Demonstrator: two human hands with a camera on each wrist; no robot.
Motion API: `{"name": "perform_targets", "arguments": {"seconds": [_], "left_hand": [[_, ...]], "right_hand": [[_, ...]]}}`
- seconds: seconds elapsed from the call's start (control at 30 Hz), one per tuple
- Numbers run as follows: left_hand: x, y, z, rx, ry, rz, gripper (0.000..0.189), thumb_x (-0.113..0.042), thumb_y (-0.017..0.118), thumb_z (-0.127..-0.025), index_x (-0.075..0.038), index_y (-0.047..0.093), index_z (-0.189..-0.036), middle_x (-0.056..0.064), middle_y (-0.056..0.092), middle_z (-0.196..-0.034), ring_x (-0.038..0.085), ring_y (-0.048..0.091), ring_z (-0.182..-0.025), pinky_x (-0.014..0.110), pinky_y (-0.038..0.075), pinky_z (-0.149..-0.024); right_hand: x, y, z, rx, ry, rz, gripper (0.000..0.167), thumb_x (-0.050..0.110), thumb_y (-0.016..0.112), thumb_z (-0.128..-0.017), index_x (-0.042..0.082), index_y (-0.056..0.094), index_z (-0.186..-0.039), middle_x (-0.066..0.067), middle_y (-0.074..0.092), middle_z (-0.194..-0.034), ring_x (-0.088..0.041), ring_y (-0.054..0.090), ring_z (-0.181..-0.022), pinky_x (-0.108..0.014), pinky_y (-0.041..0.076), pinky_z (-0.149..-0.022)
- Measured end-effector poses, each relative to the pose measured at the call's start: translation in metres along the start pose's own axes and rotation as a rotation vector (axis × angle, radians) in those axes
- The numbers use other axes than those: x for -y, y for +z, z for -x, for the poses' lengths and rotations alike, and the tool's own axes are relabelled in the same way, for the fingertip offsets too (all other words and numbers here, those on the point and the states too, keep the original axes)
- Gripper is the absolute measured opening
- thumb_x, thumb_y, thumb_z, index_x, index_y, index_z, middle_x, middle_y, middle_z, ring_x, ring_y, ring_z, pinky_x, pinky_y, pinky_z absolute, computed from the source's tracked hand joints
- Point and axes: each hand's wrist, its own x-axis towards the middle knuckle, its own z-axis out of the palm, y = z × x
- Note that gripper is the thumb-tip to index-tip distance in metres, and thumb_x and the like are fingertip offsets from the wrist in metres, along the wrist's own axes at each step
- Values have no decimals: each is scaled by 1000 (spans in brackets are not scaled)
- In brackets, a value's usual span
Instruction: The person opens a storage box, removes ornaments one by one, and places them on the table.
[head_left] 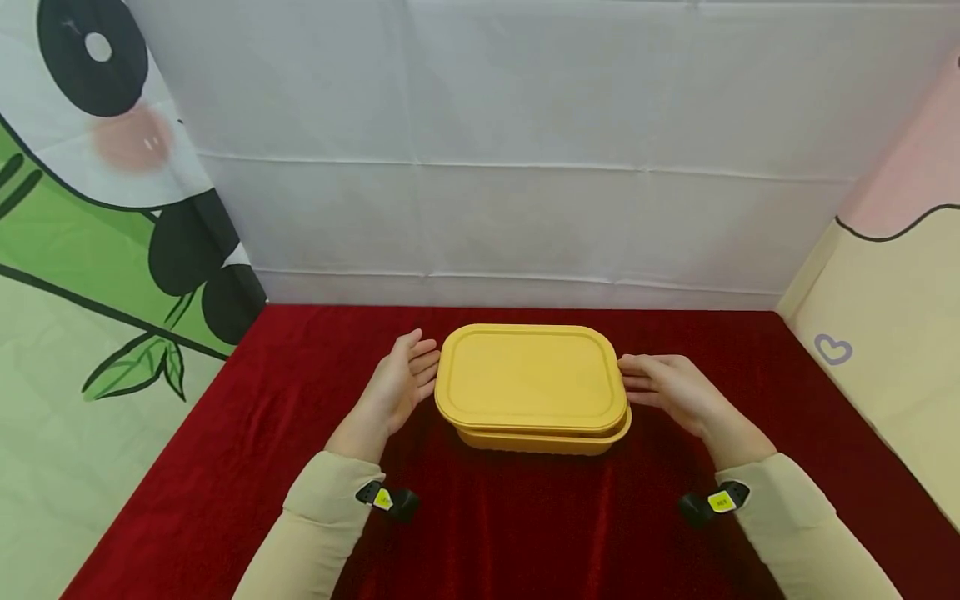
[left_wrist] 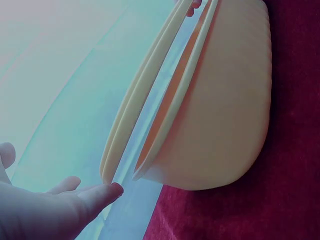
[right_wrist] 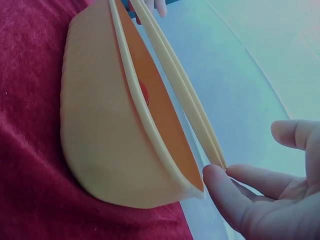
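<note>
A yellow lid (head_left: 528, 377) is held level above a yellow rectangular box (head_left: 532, 442). Both wrist views show a gap between the lid (right_wrist: 182, 90) and the box rim (right_wrist: 145, 107). My left hand (head_left: 399, 379) supports the lid's left end with extended fingertips, its thumb apart from the lid. At the opposite end, the fingertips of my right hand (head_left: 675, 387) touch the lid's edge, the thumb standing away too. Inside the box, a small part of a red object (right_wrist: 144, 93) shows; the rest is hidden by the wall.
The box stands on a table covered with dark red velvety cloth (head_left: 525, 533). Behind it hangs a creased white cloth (head_left: 525, 217). Cartoon-printed cloth (head_left: 67, 467) borders the left side, and a cream and pink one (head_left: 885, 375) the right.
</note>
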Motion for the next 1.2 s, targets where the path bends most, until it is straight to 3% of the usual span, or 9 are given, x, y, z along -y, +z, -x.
{"name": "perform_targets", "arguments": {"seconds": [0.3,0.7,1.2], "left_hand": [[0,-12,8,-14,9,-13,68,-48,28,-100,-2,19,-150,19,18,-156,31,20,-144,43,22,-117],[-4,-23,12,-45,36,-4,67,-46,26,-101,-2,16,-150,19,18,-156,31,20,-144,42,20,-118],[-8,-39,13,-116,61,-23,68,-46,28,-101,-1,16,-150,18,18,-156,29,19,-145,40,17,-119]], "right_hand": [[0,13,-4,10,-5,-33,59,32,47,-99,-12,38,-137,-27,43,-140,-15,58,-108,-27,53,-89],[3,23,-14,52,-32,-65,59,34,46,-100,-11,39,-137,-23,38,-147,-25,54,-121,-28,52,-92],[6,42,-30,75,-39,-128,57,32,45,-100,-8,38,-139,-28,41,-142,-24,57,-117,-32,52,-92]]}}
